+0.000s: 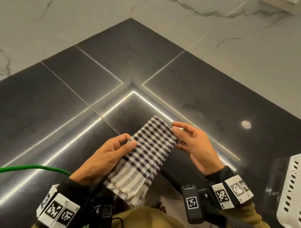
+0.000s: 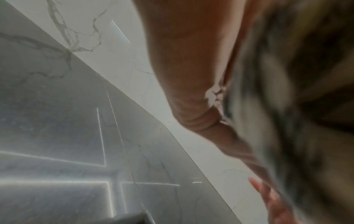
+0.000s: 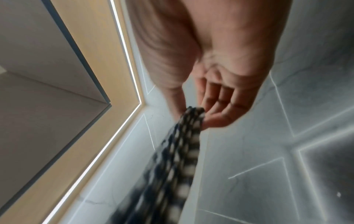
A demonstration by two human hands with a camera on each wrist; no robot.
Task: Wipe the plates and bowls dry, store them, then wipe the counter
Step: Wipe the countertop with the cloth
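A folded checked cloth [image 1: 146,155], dark blue on cream, is held above the dark glossy counter [image 1: 52,102] near its front edge. My left hand [image 1: 110,154] grips its left edge, thumb on top. My right hand [image 1: 186,141] pinches the far right corner between thumb and fingers. In the right wrist view the cloth [image 3: 180,151] hangs blurred from my right hand [image 3: 193,112]. In the left wrist view the cloth [image 2: 277,106] is a blur beside my left hand [image 2: 191,75]. No plates or bowls are in view.
A white slotted plastic basket [image 1: 299,192] stands on the counter at the right edge. A green cable [image 1: 16,169] crosses the counter at the lower left. White marble walls [image 1: 159,5] meet in the corner behind.
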